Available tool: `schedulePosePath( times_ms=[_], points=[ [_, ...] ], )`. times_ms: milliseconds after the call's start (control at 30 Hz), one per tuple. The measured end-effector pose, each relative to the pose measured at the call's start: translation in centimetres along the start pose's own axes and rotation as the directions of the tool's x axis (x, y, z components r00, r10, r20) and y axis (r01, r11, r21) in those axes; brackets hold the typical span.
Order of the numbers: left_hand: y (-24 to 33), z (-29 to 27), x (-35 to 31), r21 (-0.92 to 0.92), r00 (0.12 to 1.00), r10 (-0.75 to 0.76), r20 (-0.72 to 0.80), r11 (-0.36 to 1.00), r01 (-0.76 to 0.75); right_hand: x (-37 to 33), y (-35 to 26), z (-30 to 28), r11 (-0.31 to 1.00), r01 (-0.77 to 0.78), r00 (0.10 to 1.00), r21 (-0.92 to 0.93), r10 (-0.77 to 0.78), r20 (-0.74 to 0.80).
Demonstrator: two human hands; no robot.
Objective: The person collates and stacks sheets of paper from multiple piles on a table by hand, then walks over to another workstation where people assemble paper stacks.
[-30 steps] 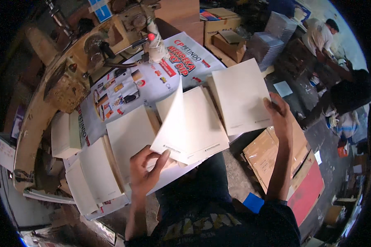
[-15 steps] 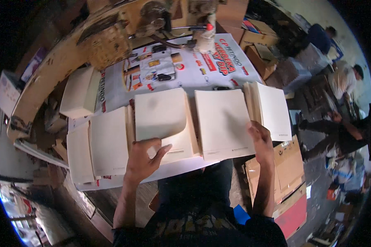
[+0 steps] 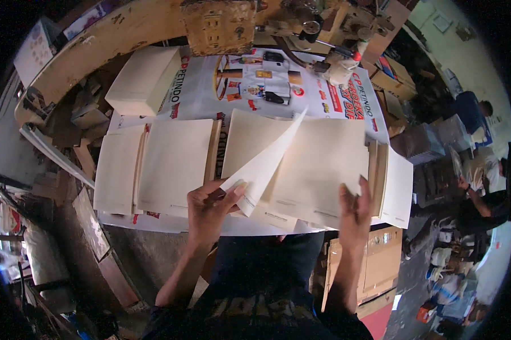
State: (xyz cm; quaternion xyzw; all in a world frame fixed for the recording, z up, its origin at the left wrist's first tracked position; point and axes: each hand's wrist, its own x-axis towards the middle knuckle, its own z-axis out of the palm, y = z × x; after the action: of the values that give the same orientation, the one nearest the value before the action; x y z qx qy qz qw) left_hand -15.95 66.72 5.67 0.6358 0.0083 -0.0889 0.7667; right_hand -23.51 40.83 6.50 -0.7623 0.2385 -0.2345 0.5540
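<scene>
Cluttered workshop, w/ a co-worker in dark blue (image 3: 467, 115) off R, a worn tan machine frame (image 3: 125, 24) along the far side and a cardboard box (image 3: 383, 258) below R. Tabletop (image 3: 247, 228) is covered w/ a white printed sheet (image 3: 201, 102); cream paper piles sit on it in a row, plus a taller paper block (image 3: 139, 82) at back L.

L hand (image 3: 209, 208) is pinched, thumb vs. fingers, on the lower corner of a lifted leaf (image 3: 267, 164), which curls up over the join btwn the middle pile (image 3: 247, 136) and the right pile (image 3: 323, 161). Can't tell if it's one sheet or several. R hand (image 3: 356, 207) is well apart from the L, fingers spread at the right pile's lower R corner; pressing or just above, can't tell.

Leaf looks light & floppy: bends under its own wt., prob. creases easily if gripped hard mid-sheet. Surface seems matte, so prob. OK grip w/ dry fingertips, though sheets may cling together. Best hold is a soft pinch at the corner or near edge. Whole piles prob. heavier and apt to slide/fan; take those from both sides, edges squared.
</scene>
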Motion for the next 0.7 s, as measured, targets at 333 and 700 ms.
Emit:
schedulePosePath(
  times_ms=[333, 700],
  points=[
    [3.6, -7.6, 0.6, 0.171, 0.936, 0.296, -0.189, 0.949, -0.266, -1.6, 0.8, 4.8, 0.971, -0.136, 0.974, 0.196, 0.095, 0.207],
    [3.5, -13.0, -0.2, 0.823, 0.885, 0.112, 0.452, 0.329, -0.462, -2.3, -1.9, 5.9, 0.989, 0.127, 0.972, -0.075, -0.109, 0.206]
  ],
)
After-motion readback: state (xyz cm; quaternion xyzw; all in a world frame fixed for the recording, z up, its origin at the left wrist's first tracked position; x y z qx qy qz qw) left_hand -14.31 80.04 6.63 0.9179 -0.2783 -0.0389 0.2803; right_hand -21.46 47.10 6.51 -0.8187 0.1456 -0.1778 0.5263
